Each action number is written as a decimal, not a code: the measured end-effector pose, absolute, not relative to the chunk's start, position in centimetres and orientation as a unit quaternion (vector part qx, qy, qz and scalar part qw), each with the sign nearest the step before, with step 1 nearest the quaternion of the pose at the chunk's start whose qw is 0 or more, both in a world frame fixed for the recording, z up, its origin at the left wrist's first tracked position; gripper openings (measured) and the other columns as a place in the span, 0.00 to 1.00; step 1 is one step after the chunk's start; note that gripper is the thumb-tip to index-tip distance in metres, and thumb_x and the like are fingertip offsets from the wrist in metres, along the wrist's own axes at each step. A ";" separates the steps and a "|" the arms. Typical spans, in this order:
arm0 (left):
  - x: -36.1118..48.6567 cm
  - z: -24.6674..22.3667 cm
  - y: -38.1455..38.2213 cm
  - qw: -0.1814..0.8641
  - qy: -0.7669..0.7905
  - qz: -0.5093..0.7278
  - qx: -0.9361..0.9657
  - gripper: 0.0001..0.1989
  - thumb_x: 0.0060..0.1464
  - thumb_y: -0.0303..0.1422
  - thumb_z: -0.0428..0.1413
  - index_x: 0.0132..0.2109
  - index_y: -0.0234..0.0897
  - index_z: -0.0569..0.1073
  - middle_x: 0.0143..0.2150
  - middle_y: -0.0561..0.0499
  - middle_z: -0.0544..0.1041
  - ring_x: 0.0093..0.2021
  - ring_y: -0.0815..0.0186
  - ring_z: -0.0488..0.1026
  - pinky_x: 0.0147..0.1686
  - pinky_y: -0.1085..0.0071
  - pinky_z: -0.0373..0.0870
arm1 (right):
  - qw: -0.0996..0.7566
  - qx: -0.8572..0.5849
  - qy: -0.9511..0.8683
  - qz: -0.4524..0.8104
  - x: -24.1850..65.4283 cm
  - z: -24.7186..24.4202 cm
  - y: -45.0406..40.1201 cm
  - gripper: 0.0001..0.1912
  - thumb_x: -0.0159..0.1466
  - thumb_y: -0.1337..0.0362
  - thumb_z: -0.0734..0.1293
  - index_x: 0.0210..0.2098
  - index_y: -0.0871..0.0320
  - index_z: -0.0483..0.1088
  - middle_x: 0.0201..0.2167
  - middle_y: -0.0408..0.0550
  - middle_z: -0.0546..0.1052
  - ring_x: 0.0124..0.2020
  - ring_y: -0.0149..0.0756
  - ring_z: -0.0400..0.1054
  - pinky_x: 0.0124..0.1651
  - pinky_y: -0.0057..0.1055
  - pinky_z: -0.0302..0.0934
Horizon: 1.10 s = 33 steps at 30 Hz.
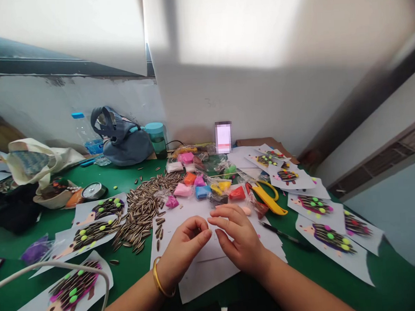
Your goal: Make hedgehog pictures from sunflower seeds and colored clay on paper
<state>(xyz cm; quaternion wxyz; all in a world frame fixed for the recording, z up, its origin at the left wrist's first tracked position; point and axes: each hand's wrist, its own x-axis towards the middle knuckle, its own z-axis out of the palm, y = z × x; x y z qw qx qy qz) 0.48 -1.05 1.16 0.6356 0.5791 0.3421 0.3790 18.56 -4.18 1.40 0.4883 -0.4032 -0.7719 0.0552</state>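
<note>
The fingertips of both hands meet in the middle, just over the white paper (213, 262). The left hand (183, 252) is curled, thumb & first finger pinched close. The right hand (238, 237) bends its fingers down to meet them. They look like they pinch or roll sth tiny between them, but it's too small to see, so I can't tell what it is. A gold bangle (158, 281) sits on the left wrist.

The paper lies flat right under the hands, prob. so work can go on top of it. Just past the right hand lies a small peach clay blob (246, 210), close enough to grab. Behind that are little bags of colored clay (202, 188), pink, blue, yellow, red, all near. Yellow scissors (267, 196) rest to the right, & a black pen (281, 234) lies on the paper's edge.

To the left is a big pile of sunflower seeds (143, 203) on the green table (391, 276). Hedgehog pictures w/ seed spikes & clay dots lie all around, e.g. one at left (89, 233) & one at right (332, 239), spread out flat, maybe to dry.

Far back: a gray bag (121, 139), a water bottle (88, 134), a teal-lid cup (157, 137).
</note>
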 end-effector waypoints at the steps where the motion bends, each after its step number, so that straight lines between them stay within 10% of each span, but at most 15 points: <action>1: 0.5 1.2 -1.1 0.635 0.344 0.379 0.579 0.13 0.55 0.41 0.61 0.33 0.37 0.70 0.32 0.54 0.70 0.35 0.66 0.65 0.40 0.70 0.64 | 0.487 -0.404 -0.772 0.056 18.5 1.4 -4.2 0.19 0.64 0.73 0.62 0.52 0.52 0.71 0.48 0.50 0.75 0.53 0.45 0.67 0.54 0.49 0.65; 33: 0.3 1.4 -1.1 0.506 0.344 0.381 0.693 0.11 0.61 0.40 0.54 0.36 0.38 0.76 0.37 0.48 0.76 0.40 0.62 0.72 0.45 0.66 0.67 | 0.482 -0.385 -0.783 0.083 18.4 1.3 -4.2 0.17 0.65 0.72 0.64 0.51 0.50 0.71 0.45 0.49 0.77 0.50 0.43 0.68 0.52 0.46 0.66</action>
